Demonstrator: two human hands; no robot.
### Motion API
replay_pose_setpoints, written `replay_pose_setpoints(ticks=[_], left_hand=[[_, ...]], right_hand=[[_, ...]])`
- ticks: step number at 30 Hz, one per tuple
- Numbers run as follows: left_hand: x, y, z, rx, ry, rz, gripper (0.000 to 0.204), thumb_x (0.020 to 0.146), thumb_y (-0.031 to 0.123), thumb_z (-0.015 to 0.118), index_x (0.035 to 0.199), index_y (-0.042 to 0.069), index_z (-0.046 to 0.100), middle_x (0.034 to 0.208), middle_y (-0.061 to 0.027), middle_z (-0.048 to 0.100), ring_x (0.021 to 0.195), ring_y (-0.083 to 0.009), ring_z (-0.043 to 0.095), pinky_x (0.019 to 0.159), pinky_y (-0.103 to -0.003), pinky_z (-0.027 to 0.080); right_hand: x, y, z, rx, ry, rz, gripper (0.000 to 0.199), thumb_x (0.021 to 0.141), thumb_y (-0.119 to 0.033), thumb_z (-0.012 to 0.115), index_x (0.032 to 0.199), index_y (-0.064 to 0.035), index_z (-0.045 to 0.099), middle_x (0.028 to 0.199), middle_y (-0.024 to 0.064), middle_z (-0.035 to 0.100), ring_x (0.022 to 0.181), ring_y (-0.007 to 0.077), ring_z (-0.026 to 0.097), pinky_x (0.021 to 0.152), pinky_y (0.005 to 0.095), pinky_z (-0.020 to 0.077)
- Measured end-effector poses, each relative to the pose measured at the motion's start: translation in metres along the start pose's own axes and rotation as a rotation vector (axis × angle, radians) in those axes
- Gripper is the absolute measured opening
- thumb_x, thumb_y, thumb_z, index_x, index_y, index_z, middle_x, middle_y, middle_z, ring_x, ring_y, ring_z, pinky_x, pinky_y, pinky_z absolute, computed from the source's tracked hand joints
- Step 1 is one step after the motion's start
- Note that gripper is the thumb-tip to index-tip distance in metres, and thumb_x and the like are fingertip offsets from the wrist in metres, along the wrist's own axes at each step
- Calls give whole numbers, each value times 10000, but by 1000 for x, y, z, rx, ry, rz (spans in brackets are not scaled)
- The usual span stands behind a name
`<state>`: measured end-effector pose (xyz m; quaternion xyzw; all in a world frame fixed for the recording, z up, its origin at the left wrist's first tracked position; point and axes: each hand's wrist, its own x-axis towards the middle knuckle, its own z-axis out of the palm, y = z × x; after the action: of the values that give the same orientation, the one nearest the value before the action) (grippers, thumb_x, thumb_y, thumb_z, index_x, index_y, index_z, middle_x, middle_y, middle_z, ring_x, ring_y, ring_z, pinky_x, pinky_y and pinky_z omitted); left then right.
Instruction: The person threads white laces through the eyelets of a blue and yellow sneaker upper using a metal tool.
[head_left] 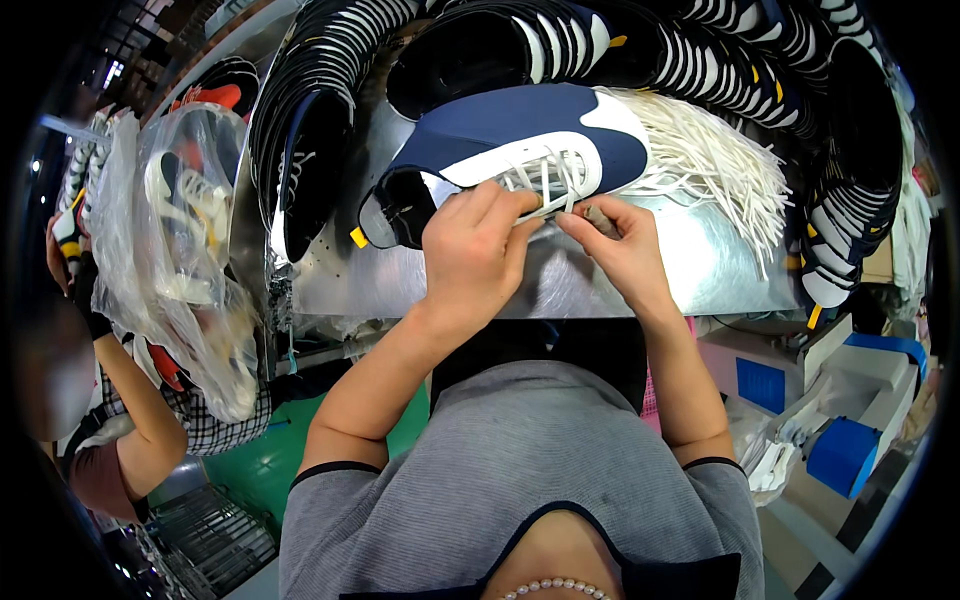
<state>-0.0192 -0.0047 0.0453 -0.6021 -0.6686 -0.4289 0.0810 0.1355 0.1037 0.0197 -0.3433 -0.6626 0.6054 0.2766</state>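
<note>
A navy and white shoe upper [490,120] lies on its side on the metal table, its toe to the right and its yellow heel tab to the left. White shoelace [545,180] runs through part of its eyelets. My left hand [475,250] is closed over the eyelet edge, pinching the shoelace between thumb and fingers. Close beside it, my right hand [630,255] is closed too, its thumb and forefinger pinching the lace near the edge. A small brownish piece [600,220] shows at the right fingers; what it is I cannot tell.
Loose white laces [710,165] lie in a bundle right of the shoe. Stacked uppers [305,130] ring the metal table [370,285]. At left, a co-worker's arm [135,400] shows beside shoes in a clear plastic bag [150,270]. A grey and blue machine [800,390] stands right.
</note>
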Motion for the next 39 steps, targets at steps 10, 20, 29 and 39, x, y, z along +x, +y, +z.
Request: replay_pose_setpoints(ticks=[10, 20, 29, 39], left_hand=[[9, -5, -19, 6, -204, 6, 301, 772, 42, 769, 1065, 57, 702, 793, -96, 572, 679, -279, 576, 609, -356, 468], [-12, -35, 15, -21, -668, -209, 329, 861, 230, 729, 1135, 53, 690, 1018, -135, 683, 962, -340, 636, 836, -420, 497], [-15, -29, 27, 89, -568, -329, 372, 751, 374, 818, 959, 87, 707, 931, -83, 718, 871, -315, 636, 800, -400, 496], [-17, -31, 31, 99, -554, -276, 297, 775, 352, 781, 895, 87, 719, 861, -101, 715, 826, -309, 658, 782, -394, 496]], right_hand=[[-76, 31, -5, -87, -371, -138, 132, 884, -118, 732, 945, -8, 694, 838, 57, 612, 757, 147, 573, 690, 252, 456], [8, 47, 15, -18, 138, -151, 155, 847, -54, 756, 984, 10, 724, 826, 58, 663, 695, 116, 595, 642, 262, 471], [9, 59, 23, -205, 203, -381, 154, 828, -67, 762, 946, -13, 678, 846, 87, 663, 691, 245, 649, 613, 312, 495], [-52, 30, 6, -199, 30, 9, 196, 974, -140, 630, 1083, -2, 542, 810, 136, 687, 662, 253, 664, 604, 357, 497]])
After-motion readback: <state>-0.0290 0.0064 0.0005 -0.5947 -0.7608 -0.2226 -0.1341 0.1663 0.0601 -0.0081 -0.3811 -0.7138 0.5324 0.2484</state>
